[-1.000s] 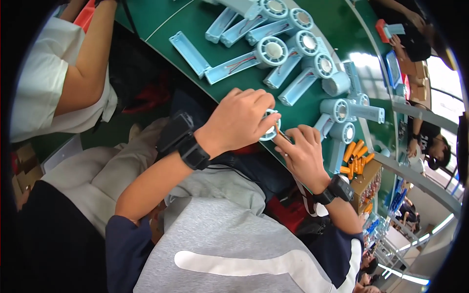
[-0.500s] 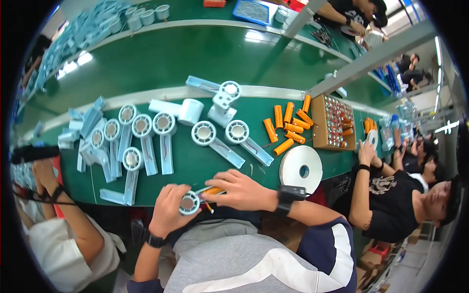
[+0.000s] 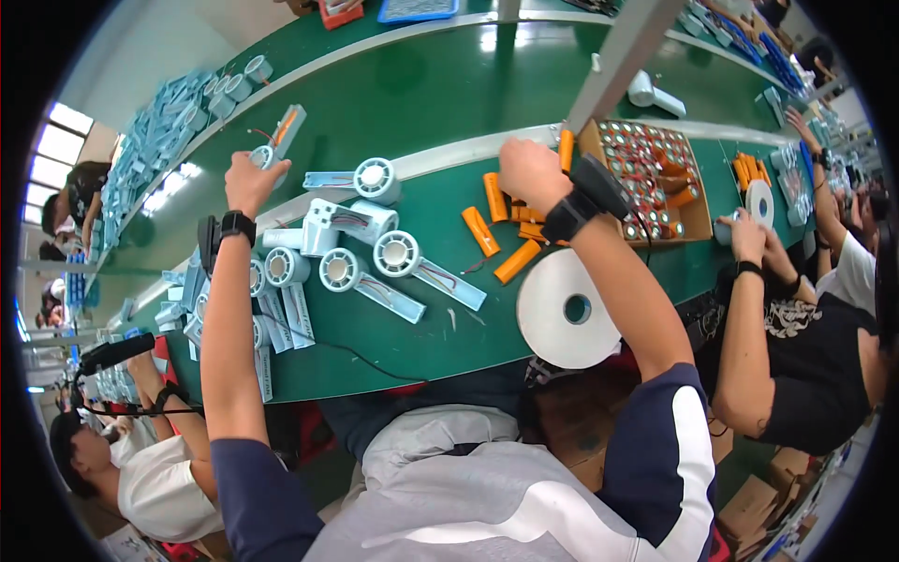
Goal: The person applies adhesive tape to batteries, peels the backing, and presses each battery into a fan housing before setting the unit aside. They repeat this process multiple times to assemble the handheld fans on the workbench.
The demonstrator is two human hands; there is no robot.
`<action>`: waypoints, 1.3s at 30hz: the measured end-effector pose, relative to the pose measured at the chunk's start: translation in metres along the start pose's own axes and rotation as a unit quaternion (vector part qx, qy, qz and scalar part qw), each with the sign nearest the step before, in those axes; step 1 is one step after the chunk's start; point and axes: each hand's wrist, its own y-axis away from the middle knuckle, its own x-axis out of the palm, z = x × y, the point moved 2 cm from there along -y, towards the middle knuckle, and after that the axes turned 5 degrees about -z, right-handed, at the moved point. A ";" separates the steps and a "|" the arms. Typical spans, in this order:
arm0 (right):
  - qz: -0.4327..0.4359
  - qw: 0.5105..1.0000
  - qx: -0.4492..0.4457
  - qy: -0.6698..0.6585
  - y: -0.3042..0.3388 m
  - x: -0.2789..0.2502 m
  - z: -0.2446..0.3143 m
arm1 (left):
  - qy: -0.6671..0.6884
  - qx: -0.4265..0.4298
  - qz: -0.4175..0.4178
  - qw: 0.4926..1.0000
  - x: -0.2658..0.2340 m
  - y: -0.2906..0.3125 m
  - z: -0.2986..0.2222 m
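Out over the green conveyor belt, my left hand (image 3: 251,180) grips the round head of a light-blue handheld fan housing (image 3: 283,140). An orange battery (image 3: 290,124) lies in its handle, and thin wires stick out. My right hand (image 3: 534,176) is curled over the pile of orange cylindrical batteries (image 3: 495,198). Its fingertips are hidden, so what they pinch does not show. Between my arms, several fan housings (image 3: 395,255) lie on the green table, handles pointing various ways, some with red wires inside.
A cardboard box (image 3: 592,142) of batteries stands right of my right hand. A white tape roll (image 3: 567,314) lies near the front edge. A metal post (image 3: 623,61) rises behind the box. Co-workers sit on both sides; blue parts (image 3: 154,140) heap at far left.
Both hands have left the table's front edge. The left carried a fan housing with a battery forward and left onto the belt; the right reached to the battery pile. The view has shifted.
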 end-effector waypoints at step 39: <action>-0.255 0.806 -0.010 -0.535 0.260 -0.071 0.086 | 0.217 0.412 -0.034 0.884 -0.111 0.360 -0.088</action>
